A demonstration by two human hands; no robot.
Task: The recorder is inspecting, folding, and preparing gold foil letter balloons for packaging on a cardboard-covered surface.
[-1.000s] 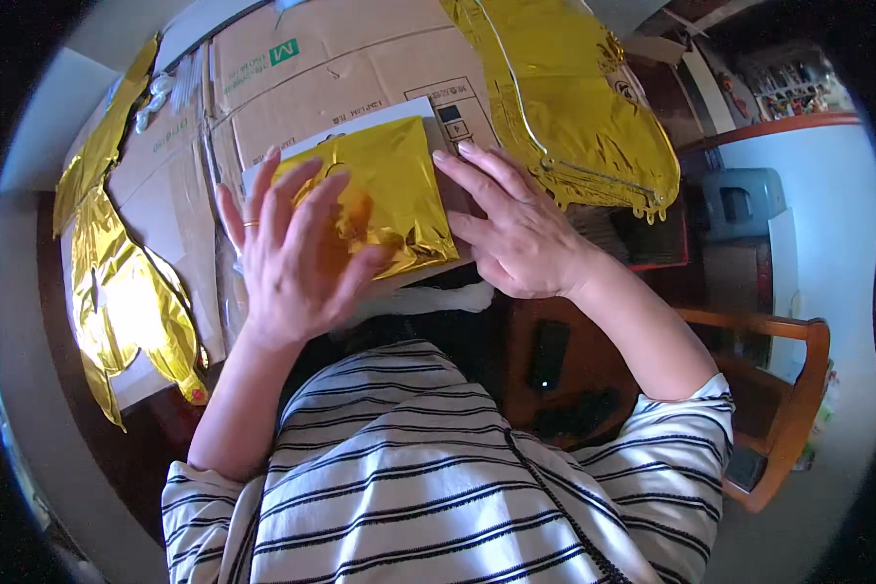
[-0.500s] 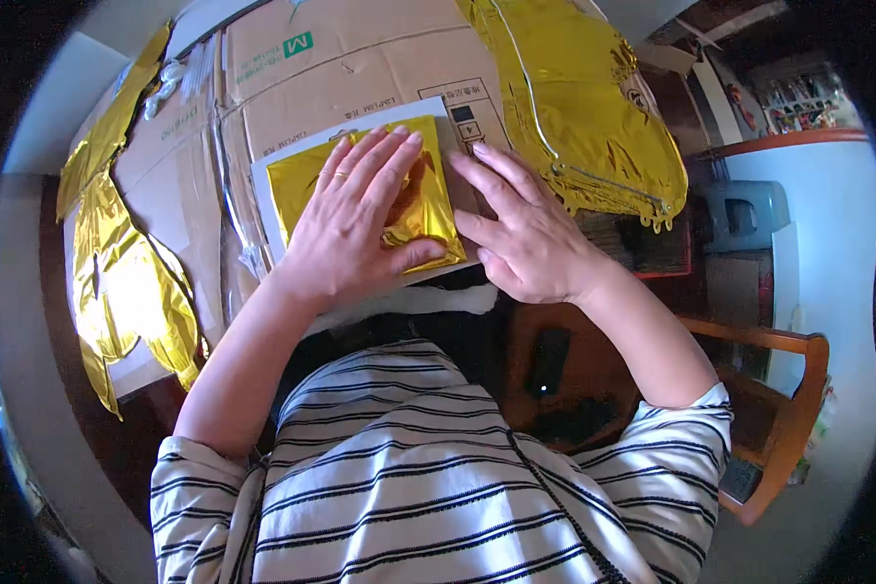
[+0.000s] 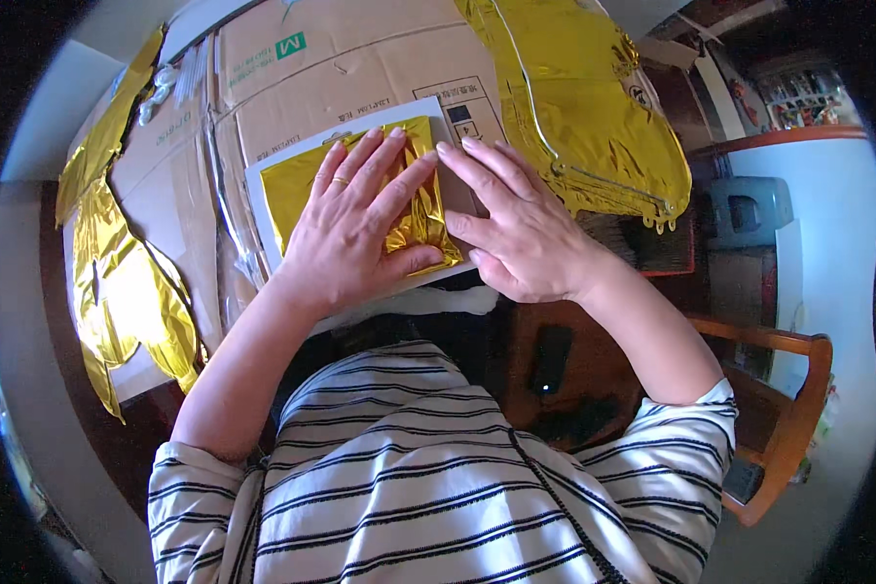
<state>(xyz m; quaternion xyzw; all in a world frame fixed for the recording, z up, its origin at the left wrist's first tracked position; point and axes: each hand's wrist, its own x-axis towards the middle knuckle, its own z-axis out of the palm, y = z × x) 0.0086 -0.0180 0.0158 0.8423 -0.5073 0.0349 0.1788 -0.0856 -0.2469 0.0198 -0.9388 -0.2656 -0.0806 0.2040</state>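
A folded sheet of shiny gold foil lies on a white card at the near edge of a cardboard surface. Flat on top of the foil, with its fingers spread, rests my left hand; it hides much of the foil's middle. My right hand is at the right edge of the foil and card, its fingers extended and slightly apart. The tips of its index finger and thumb side come close to the foil's edge; whether they press on it I cannot tell.
Flattened cardboard covers the table. A large gold foil piece with a pale cord lies at the right, and another gold foil piece hangs over the left edge. A wooden chair and a blue-grey plastic stool stand at the right.
My left hand has shifted slightly and its index finger has spread toward the right. My right hand's fingers have come a little left, over the foil's right edge.
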